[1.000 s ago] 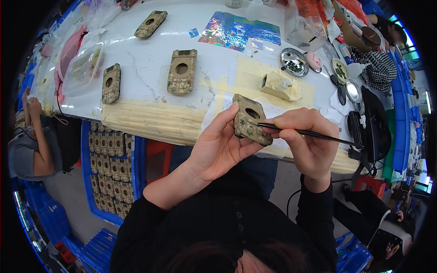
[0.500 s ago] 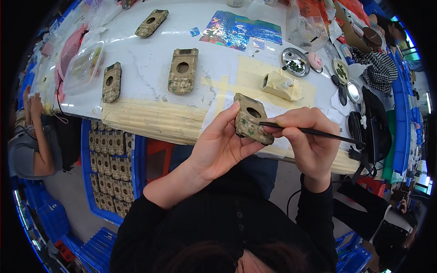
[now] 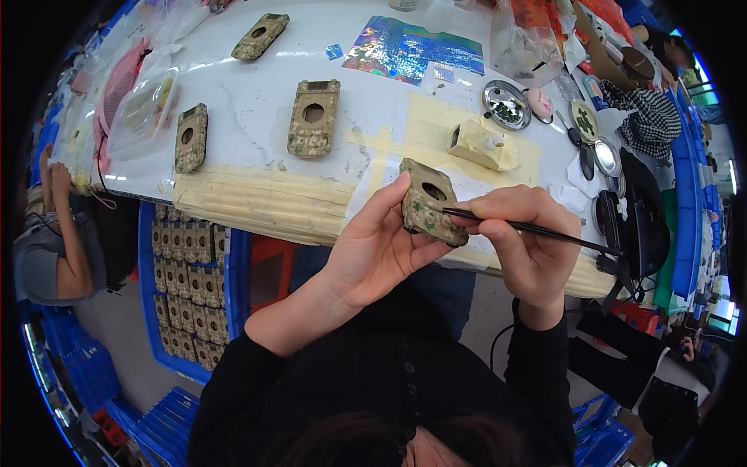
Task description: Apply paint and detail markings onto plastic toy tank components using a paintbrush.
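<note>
My left hand [image 3: 372,261] is closed round a camouflage-patterned toy tank hull [image 3: 422,221] with a round hole in its top, tilted over the table's near edge. Its thumb lies along the upper left edge, with the fingers beneath. In my right hand [image 3: 533,249] is a pair of black tweezers [image 3: 591,244], held like a pen. Their tips touch, or nearly touch, the hull beside the hole; I cannot make out anything between them. Similar hulls lie on the table, one upright in the middle [image 3: 313,121], one at left [image 3: 191,140] and one farther back [image 3: 261,37].
A tape-wrapped block [image 3: 481,145] stands just beyond my hands. Behind it are a round metal dish [image 3: 506,105] with small green pieces and shiny holographic sheets [image 3: 412,50]. A blue crate [image 3: 241,272] of several hulls sits below at left. Other people work at both sides.
My hands, the hull and the tweezers stay almost where they were. The view has shifted very slightly, and a person at the far right has moved a little.
</note>
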`<move>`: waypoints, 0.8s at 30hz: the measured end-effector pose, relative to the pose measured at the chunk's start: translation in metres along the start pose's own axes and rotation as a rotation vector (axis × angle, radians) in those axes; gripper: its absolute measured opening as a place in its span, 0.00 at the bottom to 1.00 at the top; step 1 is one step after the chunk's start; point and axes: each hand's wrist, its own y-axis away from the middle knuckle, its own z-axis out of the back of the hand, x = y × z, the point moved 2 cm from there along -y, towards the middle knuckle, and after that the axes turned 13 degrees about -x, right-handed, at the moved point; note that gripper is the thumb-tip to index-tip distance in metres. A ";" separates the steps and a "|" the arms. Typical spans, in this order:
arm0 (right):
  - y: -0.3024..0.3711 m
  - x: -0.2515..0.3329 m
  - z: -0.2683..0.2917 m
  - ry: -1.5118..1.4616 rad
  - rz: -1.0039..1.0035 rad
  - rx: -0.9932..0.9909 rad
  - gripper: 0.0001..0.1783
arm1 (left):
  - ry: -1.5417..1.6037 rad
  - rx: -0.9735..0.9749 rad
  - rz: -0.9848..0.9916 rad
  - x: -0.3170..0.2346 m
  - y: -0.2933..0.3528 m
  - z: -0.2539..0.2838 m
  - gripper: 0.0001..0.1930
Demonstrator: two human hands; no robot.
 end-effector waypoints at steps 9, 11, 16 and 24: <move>0.001 -0.001 0.000 0.010 0.004 -0.005 0.07 | -0.053 -0.003 -0.011 0.000 0.001 0.000 0.25; 0.001 -0.001 0.000 0.010 0.001 -0.008 0.07 | -0.077 0.004 -0.017 -0.001 0.001 0.000 0.25; 0.002 -0.002 0.000 0.008 -0.004 -0.013 0.07 | -0.081 -0.006 -0.023 -0.001 0.002 -0.001 0.25; 0.002 -0.002 -0.001 -0.017 -0.022 -0.022 0.07 | -0.018 -0.004 -0.011 0.000 0.000 0.002 0.25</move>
